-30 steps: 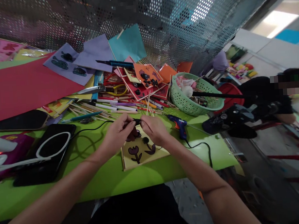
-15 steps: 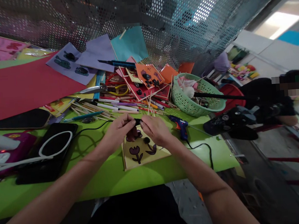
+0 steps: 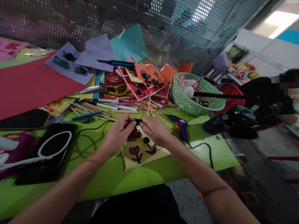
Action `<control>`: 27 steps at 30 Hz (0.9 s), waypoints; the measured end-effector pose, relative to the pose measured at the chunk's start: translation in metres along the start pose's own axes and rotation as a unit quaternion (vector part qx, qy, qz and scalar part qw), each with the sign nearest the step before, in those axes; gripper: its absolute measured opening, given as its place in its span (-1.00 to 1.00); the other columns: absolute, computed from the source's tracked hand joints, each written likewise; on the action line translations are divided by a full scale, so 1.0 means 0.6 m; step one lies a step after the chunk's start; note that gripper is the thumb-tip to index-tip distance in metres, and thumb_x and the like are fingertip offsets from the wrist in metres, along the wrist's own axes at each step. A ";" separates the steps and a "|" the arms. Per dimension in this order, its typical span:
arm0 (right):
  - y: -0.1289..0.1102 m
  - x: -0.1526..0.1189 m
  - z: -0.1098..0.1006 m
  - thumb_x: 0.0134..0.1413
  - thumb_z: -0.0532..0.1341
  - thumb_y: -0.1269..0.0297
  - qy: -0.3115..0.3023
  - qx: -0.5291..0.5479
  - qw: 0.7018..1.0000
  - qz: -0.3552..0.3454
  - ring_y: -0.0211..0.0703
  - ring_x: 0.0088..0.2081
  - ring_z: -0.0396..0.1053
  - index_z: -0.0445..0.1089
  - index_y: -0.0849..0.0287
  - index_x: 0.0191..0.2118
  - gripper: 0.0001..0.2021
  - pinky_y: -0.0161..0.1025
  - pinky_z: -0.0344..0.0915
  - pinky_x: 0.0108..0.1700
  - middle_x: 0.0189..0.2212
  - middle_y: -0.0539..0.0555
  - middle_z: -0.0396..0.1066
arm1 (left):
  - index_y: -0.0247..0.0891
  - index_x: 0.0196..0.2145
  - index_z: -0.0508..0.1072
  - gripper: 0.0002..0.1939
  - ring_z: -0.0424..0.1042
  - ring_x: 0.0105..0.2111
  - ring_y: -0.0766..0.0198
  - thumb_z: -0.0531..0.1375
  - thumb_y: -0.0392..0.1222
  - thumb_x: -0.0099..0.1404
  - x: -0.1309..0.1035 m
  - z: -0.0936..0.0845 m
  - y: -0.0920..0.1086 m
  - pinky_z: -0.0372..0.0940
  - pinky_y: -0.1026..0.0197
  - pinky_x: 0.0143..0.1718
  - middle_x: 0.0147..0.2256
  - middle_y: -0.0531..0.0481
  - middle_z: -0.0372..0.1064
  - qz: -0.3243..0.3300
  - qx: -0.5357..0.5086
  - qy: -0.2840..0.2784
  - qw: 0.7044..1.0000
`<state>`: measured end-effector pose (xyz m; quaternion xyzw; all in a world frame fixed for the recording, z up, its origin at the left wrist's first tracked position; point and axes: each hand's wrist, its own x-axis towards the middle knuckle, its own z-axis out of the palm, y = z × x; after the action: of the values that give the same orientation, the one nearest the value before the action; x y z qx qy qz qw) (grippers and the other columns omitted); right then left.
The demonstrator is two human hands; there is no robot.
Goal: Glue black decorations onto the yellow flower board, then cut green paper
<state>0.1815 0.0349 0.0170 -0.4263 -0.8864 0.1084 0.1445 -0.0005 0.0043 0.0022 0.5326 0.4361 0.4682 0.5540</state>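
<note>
Fingertips of my left hand and my right hand meet over a yellow card, both closed on a small black piece whose kind I cannot make out. Dark purple tulip shapes decorate the card, along with a round dark blob, and thin sticks edge it. My hands hide the card's upper part. To the right of my right hand lies a blue glue gun. A black cord runs up to my left hand and passes out of sight behind it.
Behind my hands lie several pens, wooden sticks, a utility knife and decorated cards. A green basket stands back right, near a dark bottle. At left are red paper and a black phone-like device.
Both hands stay almost in place, still closed around the small black piece. The view has shifted very slightly; the card and the tools lie as before.
</note>
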 end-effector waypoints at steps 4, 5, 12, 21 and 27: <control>0.000 -0.001 0.007 0.40 -0.07 0.26 0.023 -0.005 1.000 0.005 -0.17 -0.44 0.14 0.22 0.11 -0.35 -0.74 -0.20 -0.05 -0.32 -0.46 0.02 0.30 | -0.20 -0.35 0.28 -0.83 0.39 -0.60 0.36 0.17 -0.12 0.36 -0.002 0.002 0.002 0.27 0.33 -0.54 -0.58 0.12 0.40 -0.004 0.004 -0.007 1.000; -0.001 -0.002 0.008 0.39 -0.07 0.26 0.026 -0.007 1.000 0.008 -0.17 -0.44 0.14 0.23 0.11 -0.35 -0.74 -0.20 -0.05 -0.32 -0.46 0.02 0.30 | -0.20 -0.35 0.28 -0.83 0.39 -0.60 0.36 0.17 -0.11 0.36 -0.002 0.002 0.003 0.27 0.33 -0.54 -0.58 0.12 0.41 -0.005 0.003 -0.007 1.000; -0.001 -0.003 0.004 0.37 -0.06 0.25 0.022 0.058 0.997 0.038 -0.17 -0.42 0.19 0.21 0.10 -0.36 -0.75 -0.21 0.02 -0.32 -0.45 0.01 0.30 | -0.20 -0.34 0.30 -0.83 0.40 -0.61 0.36 0.18 -0.11 0.36 0.001 0.000 -0.003 0.27 0.32 -0.53 -0.57 0.11 0.43 -0.013 -0.010 -0.005 1.000; -0.001 -0.004 -0.002 0.44 -0.08 0.10 0.010 0.166 0.985 0.053 -0.16 -0.38 0.26 0.16 0.08 -0.37 -0.67 -0.23 0.11 -0.30 -0.45 -0.01 0.29 | -0.17 -0.31 0.29 -0.84 0.40 -0.56 0.32 0.17 -0.07 0.38 -0.002 0.000 -0.010 0.29 0.27 -0.48 -0.52 0.12 0.40 0.032 0.051 0.015 0.998; -0.010 0.000 0.004 0.36 -0.06 0.23 0.030 0.109 0.991 0.074 -0.16 -0.41 0.20 0.13 0.07 -0.40 -0.74 -0.23 0.05 -0.33 -0.47 -0.01 0.27 | -0.17 -0.31 0.28 -0.84 0.40 -0.56 0.32 0.14 -0.09 0.40 -0.004 0.000 -0.019 0.29 0.25 -0.48 -0.52 0.14 0.37 0.052 0.080 0.021 0.995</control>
<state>0.1761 0.0311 0.0165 -0.4751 -0.8307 0.2021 0.2081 -0.0001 0.0020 -0.0090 0.5871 0.4556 0.4707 0.4756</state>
